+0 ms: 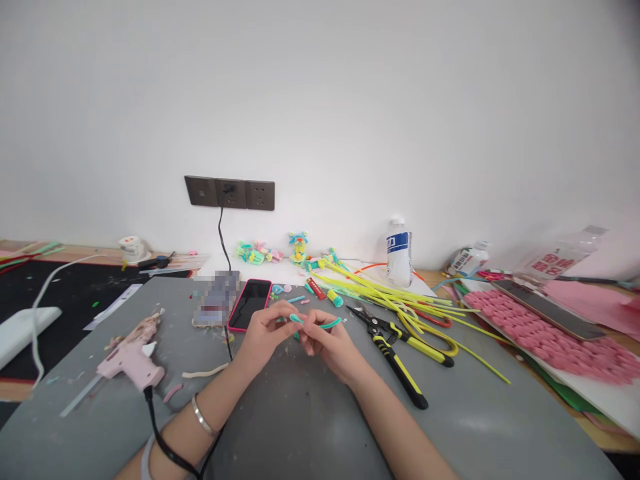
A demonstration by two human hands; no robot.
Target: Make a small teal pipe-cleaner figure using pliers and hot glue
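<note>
My left hand [264, 337] and my right hand [330, 347] meet over the grey mat [300, 427] at the middle of the table. Both pinch a short teal fuzzy stem [320, 325], which is bent into a curve between the fingertips. A silver bangle and a dark band circle my left wrist. Just behind the hands lies a phone with a pink case [250, 303], screen dark. A pair of yellow-and-black pliers [395, 353] lies on the mat right of my right hand.
A pink glue gun [133, 357] rests at the left, its black cord running toward me. Several yellow stems [400, 297] fan out behind the pliers. A white bottle [399, 252], small teal craft pieces [260, 253], a wall socket [230, 193] and pink sheets [555, 333] stand around.
</note>
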